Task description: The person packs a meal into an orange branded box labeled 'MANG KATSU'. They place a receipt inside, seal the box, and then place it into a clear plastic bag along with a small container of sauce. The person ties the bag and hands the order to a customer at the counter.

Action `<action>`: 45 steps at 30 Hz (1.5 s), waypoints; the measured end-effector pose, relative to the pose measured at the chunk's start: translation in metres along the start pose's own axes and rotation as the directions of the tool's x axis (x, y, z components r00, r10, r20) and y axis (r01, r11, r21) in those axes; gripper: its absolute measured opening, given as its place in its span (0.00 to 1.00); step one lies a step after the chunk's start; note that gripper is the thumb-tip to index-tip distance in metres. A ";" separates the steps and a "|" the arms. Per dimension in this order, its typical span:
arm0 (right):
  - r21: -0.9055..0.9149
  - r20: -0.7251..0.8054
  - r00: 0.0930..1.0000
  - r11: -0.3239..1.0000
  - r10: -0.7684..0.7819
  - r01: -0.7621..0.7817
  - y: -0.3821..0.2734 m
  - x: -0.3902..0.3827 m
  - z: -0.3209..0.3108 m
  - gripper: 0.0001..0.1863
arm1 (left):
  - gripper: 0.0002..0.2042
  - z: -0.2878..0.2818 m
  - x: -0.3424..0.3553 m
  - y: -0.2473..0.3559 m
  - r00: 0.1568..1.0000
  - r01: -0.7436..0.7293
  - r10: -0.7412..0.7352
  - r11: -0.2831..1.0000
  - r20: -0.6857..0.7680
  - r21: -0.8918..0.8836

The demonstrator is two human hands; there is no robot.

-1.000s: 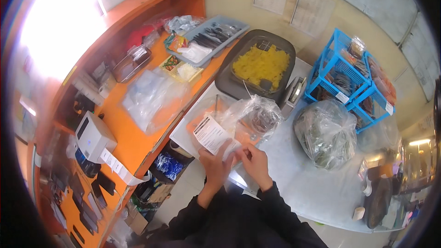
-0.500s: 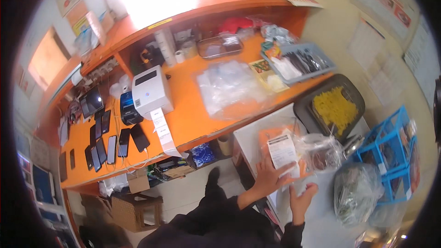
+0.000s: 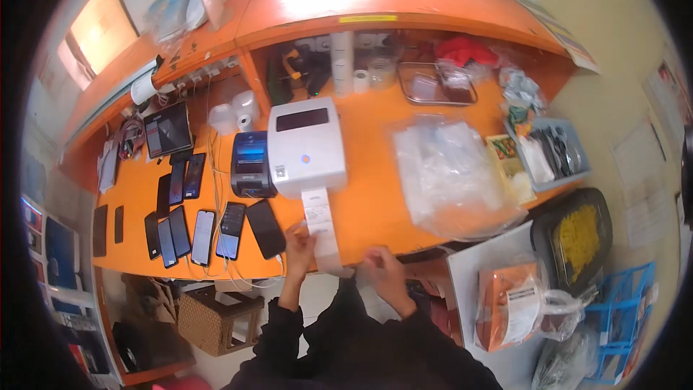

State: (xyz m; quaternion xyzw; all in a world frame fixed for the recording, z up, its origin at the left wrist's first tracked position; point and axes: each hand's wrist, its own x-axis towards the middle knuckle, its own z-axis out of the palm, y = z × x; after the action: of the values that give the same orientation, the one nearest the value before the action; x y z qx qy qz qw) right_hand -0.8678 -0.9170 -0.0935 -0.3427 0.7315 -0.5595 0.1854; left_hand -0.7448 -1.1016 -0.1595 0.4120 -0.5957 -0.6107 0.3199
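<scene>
A white label printer (image 3: 307, 148) stands on the orange counter, and a printed paper label strip (image 3: 322, 235) runs down from its front over the counter edge. My left hand (image 3: 299, 254) is at the strip's left edge, its fingers curled together on the paper. To the right of the strip's lower end, my right hand (image 3: 388, 278) hovers at the counter edge, smeared by motion. Whether it holds anything cannot be made out. On the white table at the right lies an orange package in clear plastic (image 3: 498, 296), with a white printed slip (image 3: 521, 312) on it.
Several phones (image 3: 203, 235) with cables lie left of a small dark blue printer (image 3: 251, 166). Clear plastic bags (image 3: 447, 173) spread over the counter's right part. Beyond are a grey-blue cutlery tray (image 3: 552, 152), a black tub of yellow food (image 3: 577, 242) and a blue rack (image 3: 628, 310).
Both hands have left the orange package and its slip, moving left to the label strip and counter edge. The view has turned left, so the printer sits nearer the middle.
</scene>
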 end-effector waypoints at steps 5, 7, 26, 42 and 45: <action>0.251 0.073 0.992 0.961 0.104 -0.119 0.022 0.070 0.073 0.12 | 0.11 0.000 0.017 0.016 0.951 0.274 -0.240 0.947 0.196 -0.168; 0.281 0.116 0.987 0.949 0.113 -0.142 0.031 0.077 0.075 0.13 | 0.12 -0.004 0.020 0.031 0.896 0.415 -0.351 0.880 0.272 -0.231; 0.064 0.085 0.996 0.998 0.007 -0.012 -0.040 0.092 0.057 0.10 | 0.18 -0.001 0.072 0.069 0.617 0.717 -0.497 0.674 0.611 -0.176; -0.270 0.191 0.938 0.904 -0.288 0.332 -0.030 0.084 0.049 0.07 | 0.11 -0.002 0.067 0.063 0.723 0.595 -0.543 0.804 0.427 0.015; -0.250 0.160 0.934 0.902 -0.321 0.353 -0.046 0.063 0.040 0.08 | 0.12 0.006 0.058 0.069 0.775 0.558 -0.505 0.829 0.380 -0.035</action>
State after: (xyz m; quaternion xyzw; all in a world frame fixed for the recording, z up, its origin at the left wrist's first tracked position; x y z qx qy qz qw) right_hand -0.8720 -0.9957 -0.0551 -0.5180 0.7198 -0.4555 0.0781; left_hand -0.7832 -1.1564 -0.0987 0.4219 -0.4561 -0.7820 0.0501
